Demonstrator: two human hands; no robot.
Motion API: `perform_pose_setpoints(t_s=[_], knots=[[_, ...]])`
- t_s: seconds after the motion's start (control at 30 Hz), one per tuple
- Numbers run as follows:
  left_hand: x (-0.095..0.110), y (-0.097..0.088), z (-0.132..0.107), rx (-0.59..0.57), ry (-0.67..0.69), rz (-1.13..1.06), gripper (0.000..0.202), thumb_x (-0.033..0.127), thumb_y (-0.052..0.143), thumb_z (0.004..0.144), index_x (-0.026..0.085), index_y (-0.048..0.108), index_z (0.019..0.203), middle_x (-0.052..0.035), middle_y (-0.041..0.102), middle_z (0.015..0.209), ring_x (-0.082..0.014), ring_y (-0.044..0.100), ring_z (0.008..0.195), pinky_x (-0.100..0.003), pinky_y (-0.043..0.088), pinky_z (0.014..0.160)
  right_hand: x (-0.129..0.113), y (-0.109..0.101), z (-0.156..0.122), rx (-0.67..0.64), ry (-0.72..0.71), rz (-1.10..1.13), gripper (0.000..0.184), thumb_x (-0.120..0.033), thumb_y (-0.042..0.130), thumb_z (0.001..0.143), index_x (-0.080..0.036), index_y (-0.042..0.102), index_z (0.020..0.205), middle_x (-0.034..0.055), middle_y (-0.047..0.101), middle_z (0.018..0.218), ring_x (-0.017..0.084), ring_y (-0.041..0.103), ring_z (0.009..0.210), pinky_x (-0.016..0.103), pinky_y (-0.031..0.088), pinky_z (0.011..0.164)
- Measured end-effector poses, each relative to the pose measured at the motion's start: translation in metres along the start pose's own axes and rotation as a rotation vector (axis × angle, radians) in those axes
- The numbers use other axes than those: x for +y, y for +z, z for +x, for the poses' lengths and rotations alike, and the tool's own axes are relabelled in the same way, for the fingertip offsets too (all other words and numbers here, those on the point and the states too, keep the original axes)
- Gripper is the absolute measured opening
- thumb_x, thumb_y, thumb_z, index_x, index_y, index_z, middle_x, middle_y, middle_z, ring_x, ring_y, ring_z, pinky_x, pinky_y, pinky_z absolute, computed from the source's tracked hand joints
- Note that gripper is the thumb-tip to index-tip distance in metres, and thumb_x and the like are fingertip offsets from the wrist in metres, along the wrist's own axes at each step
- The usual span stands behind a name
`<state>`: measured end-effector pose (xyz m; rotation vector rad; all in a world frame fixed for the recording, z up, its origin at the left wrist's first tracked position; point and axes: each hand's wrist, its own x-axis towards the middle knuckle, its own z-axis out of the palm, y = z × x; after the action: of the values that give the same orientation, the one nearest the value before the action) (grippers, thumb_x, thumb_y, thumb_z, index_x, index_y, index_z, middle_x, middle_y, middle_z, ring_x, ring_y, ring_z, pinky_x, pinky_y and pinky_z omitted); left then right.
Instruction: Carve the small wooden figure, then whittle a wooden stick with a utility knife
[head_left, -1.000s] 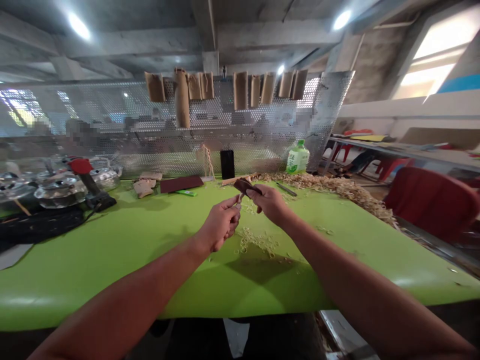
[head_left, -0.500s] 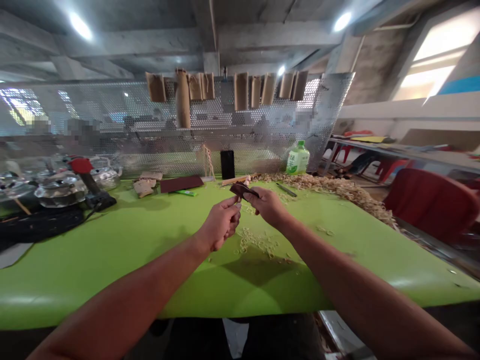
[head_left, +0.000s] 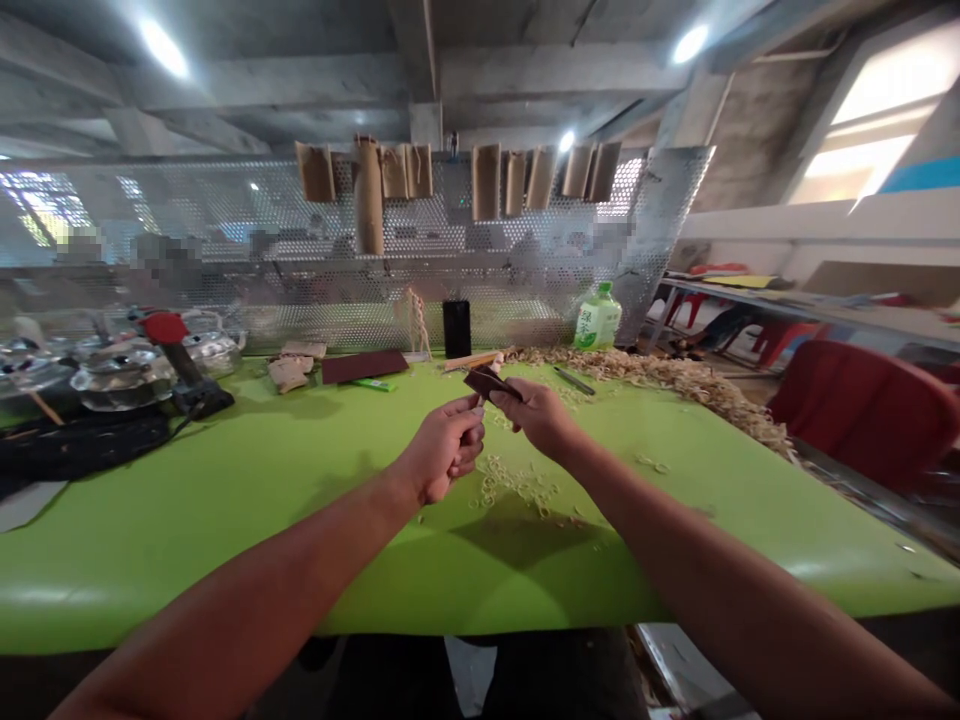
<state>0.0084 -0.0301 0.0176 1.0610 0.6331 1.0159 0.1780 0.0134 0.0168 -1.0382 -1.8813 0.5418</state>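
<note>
My right hand (head_left: 546,418) is closed on a folded piece of dark red-brown sandpaper (head_left: 486,384), thumb on top. My left hand (head_left: 448,447) is closed just left of it, thumb and forefinger pinched against the sandpaper's near end. What the left fingers hold is hidden or too small to name. Both hands hover over the middle of a green-covered table (head_left: 300,540). Below them lie curled pale wood shavings (head_left: 517,485). Behind the sandpaper shows a small pale rounded end (head_left: 496,364); whether it belongs to a held piece I cannot tell.
A flat sandpaper sheet (head_left: 364,366), a black phone (head_left: 456,329), a green-capped bottle (head_left: 598,318) and a heap of shavings (head_left: 675,377) line the back. Metal kettles (head_left: 120,375) and a red-topped tool (head_left: 176,350) stand left. A perforated metal screen (head_left: 300,270) rises behind.
Hands and sandpaper stay close together in nearly the same pose. The whole view has shifted very slightly; nothing was taken up or let go.
</note>
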Motion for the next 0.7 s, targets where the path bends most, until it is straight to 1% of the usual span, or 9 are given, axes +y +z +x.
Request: perform_pose_setpoints(t_s=[0.13, 0.23, 0.33, 0.4, 0.47, 0.5, 0.57, 0.63, 0.7], knots=[[0.001, 0.004, -0.003, -0.014, -0.031, -0.013, 0.019, 0.021, 0.06, 0.085, 0.02, 0.053, 0.103, 0.0101, 0.041, 0.059, -0.0012, 0.022, 0.033, -0.014, 0.012, 0.03, 0.005, -0.011, 0.009, 0.128, 0.016, -0.086, 0.032, -0.048, 0.05, 0.086, -0.022, 0.047, 0.068, -0.0033, 0.044, 0.057, 0.012, 0.043, 0.054, 0.025, 0.031, 0.051], [0.0, 0.003, -0.002, -0.013, -0.051, -0.035, 0.019, 0.02, 0.06, 0.085, 0.02, 0.052, 0.102, 0.01, 0.042, 0.059, -0.0011, 0.021, 0.033, -0.014, 0.012, 0.03, 0.008, -0.007, 0.006, 0.114, 0.022, -0.089, 0.034, -0.049, 0.05, 0.086, -0.022, 0.045, 0.068, -0.0034, 0.044, 0.057, 0.012, 0.043, 0.053, 0.024, 0.03, 0.049], [-0.001, -0.002, 0.001, -0.001, -0.059, -0.044, 0.018, 0.02, 0.058, 0.085, 0.021, 0.051, 0.102, 0.0102, 0.042, 0.058, -0.0017, 0.021, 0.032, -0.014, 0.012, 0.03, 0.007, 0.003, -0.001, 0.047, 0.037, -0.027, 0.035, -0.051, 0.052, 0.086, -0.021, 0.046, 0.069, -0.0042, 0.044, 0.056, 0.011, 0.042, 0.05, 0.023, 0.031, 0.047], [0.0, -0.004, 0.001, -0.004, -0.054, -0.042, 0.018, 0.021, 0.059, 0.086, 0.021, 0.05, 0.102, 0.0103, 0.042, 0.058, -0.002, 0.021, 0.032, -0.014, 0.013, 0.029, 0.005, 0.007, -0.004, -0.043, 0.08, 0.095, 0.033, -0.052, 0.052, 0.086, -0.021, 0.049, 0.074, -0.0057, 0.042, 0.056, 0.01, 0.04, 0.048, 0.023, 0.033, 0.046], [0.001, -0.004, 0.001, -0.027, -0.048, -0.037, 0.018, 0.023, 0.06, 0.087, 0.021, 0.05, 0.102, 0.0103, 0.042, 0.059, -0.0019, 0.022, 0.032, -0.014, 0.014, 0.029, 0.003, 0.007, -0.005, -0.137, 0.124, 0.253, 0.032, -0.052, 0.051, 0.086, -0.02, 0.052, 0.083, -0.0077, 0.038, 0.054, 0.01, 0.036, 0.045, 0.024, 0.036, 0.046], [0.001, -0.004, 0.001, -0.035, -0.046, -0.038, 0.019, 0.023, 0.06, 0.087, 0.022, 0.05, 0.102, 0.0103, 0.042, 0.059, -0.0018, 0.022, 0.032, -0.014, 0.014, 0.029, 0.002, 0.005, -0.004, -0.159, 0.132, 0.302, 0.033, -0.052, 0.05, 0.086, -0.02, 0.053, 0.086, -0.0082, 0.036, 0.053, 0.01, 0.035, 0.045, 0.024, 0.036, 0.046], [0.003, -0.003, 0.001, -0.04, -0.054, -0.056, 0.018, 0.022, 0.06, 0.087, 0.022, 0.05, 0.102, 0.0104, 0.041, 0.059, -0.0017, 0.022, 0.032, -0.014, 0.013, 0.029, 0.0, 0.001, -0.002, -0.117, 0.095, 0.259, 0.033, -0.052, 0.052, 0.086, -0.019, 0.054, 0.083, -0.0074, 0.037, 0.053, 0.011, 0.036, 0.047, 0.025, 0.035, 0.048], [0.004, -0.002, 0.002, -0.037, -0.068, -0.092, 0.017, 0.02, 0.059, 0.087, 0.023, 0.05, 0.102, 0.0106, 0.04, 0.058, -0.0019, 0.022, 0.031, -0.014, 0.011, 0.03, -0.002, -0.001, 0.0, 0.001, 0.016, 0.083, 0.033, -0.05, 0.054, 0.086, -0.02, 0.052, 0.073, -0.0048, 0.041, 0.056, 0.011, 0.039, 0.052, 0.024, 0.032, 0.05], [0.006, -0.002, 0.002, -0.033, -0.074, -0.13, 0.017, 0.019, 0.058, 0.087, 0.023, 0.05, 0.102, 0.0106, 0.038, 0.058, -0.002, 0.022, 0.031, -0.013, 0.011, 0.03, -0.005, -0.002, 0.0, 0.095, -0.061, -0.083, 0.035, -0.049, 0.052, 0.088, -0.02, 0.05, 0.068, -0.0026, 0.045, 0.058, 0.012, 0.04, 0.056, 0.025, 0.03, 0.053]])
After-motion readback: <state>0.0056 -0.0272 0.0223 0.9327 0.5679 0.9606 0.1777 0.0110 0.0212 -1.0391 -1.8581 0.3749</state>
